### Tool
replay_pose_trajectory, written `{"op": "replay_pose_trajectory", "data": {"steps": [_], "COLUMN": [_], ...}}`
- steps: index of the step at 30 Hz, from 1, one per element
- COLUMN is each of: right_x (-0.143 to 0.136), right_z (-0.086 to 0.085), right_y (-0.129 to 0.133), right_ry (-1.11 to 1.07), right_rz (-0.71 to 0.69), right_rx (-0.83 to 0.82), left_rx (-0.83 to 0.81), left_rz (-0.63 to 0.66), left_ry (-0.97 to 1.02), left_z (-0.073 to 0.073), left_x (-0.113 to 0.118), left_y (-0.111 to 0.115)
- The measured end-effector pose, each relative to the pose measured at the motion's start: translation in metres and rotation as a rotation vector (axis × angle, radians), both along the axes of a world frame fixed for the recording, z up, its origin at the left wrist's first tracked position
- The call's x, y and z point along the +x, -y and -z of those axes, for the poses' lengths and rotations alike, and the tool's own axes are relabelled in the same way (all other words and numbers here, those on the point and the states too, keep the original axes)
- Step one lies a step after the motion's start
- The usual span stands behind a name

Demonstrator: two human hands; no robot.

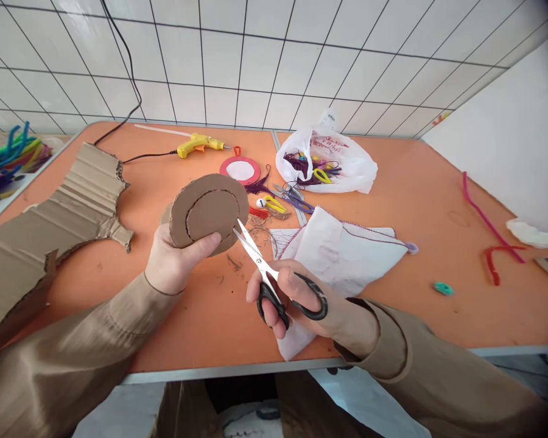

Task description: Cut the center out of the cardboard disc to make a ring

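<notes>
Brown cardboard disc (212, 213), a rough circle within it, sits gripped in the left hand (173, 258), at ten o'clock from the scissors (259, 261). The right hand (296, 298) holds these by their black handles, blades slightly parted at the disc's edge. At twelve o'clock from the disc lies a yellow glue gun (196, 145) on the orange table (406, 188).

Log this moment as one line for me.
left hand: holding cardboard disc | right hand: holding scissors, slightly open, tips beside disc | table: glue gun
</notes>
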State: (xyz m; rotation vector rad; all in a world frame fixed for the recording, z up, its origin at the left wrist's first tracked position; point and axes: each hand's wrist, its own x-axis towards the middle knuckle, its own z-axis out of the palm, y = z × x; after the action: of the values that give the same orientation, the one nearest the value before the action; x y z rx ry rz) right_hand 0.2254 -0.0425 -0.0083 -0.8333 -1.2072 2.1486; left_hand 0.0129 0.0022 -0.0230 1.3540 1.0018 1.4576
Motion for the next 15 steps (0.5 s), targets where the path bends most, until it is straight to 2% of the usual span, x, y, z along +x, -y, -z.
{"op": "replay_pose_trajectory", "data": {"steps": [6, 15], "right_x": [0.003, 0.005], "right_z": [0.003, -0.003], "right_y": [0.0, -0.002], "right_ry": [-0.028, 0.038], "right_rz": [-0.035, -0.049], "right_rx": [0.005, -0.011], "left_rx": [0.096, 0.058], "left_rz": [-0.068, -0.045], "left_ry": [-0.105, -0.175], "left_z": [-0.005, -0.013], "left_x": [0.002, 0.0], "left_y": [0.006, 0.01]}}
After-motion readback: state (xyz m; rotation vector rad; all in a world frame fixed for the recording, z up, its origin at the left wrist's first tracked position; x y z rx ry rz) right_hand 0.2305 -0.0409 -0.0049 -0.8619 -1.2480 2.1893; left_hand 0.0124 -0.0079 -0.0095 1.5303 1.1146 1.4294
